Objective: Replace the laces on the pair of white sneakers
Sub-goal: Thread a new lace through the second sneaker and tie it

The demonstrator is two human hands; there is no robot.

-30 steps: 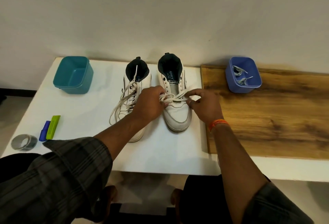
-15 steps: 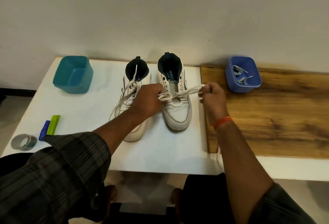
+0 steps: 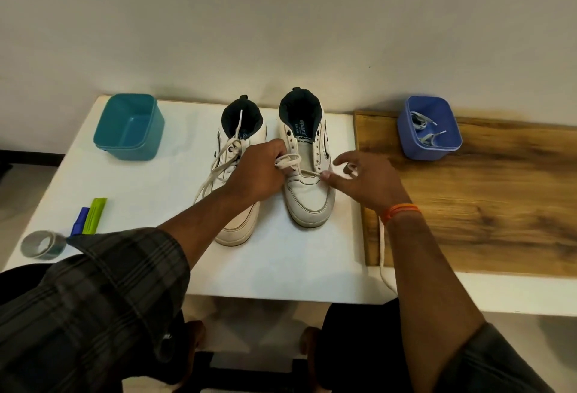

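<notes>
Two white sneakers stand side by side on the white table (image 3: 281,264), toes toward me. The left sneaker (image 3: 239,230) carries a loose white lace (image 3: 215,171). The right sneaker (image 3: 309,202) has a white lace (image 3: 307,172) through its lowest eyelets only. My left hand (image 3: 259,174) grips that lace at the shoe's left side. My right hand (image 3: 365,180) hovers at the shoe's right side with fingers spread, its thumb tip by the lace. The lace's free end (image 3: 381,255) trails under my right wrist and off the table's front edge.
A blue tub (image 3: 443,149) holding grey laces sits on a wooden board (image 3: 484,202) at the right. An empty teal tub (image 3: 125,146) stands at the back left. A tape roll (image 3: 42,244) and blue and green items (image 3: 89,216) lie at the left edge.
My right hand pulled the lace out to the right, then let go and came back toward the shoe with fingers spread. My left hand kept its grip by the eyelets.
</notes>
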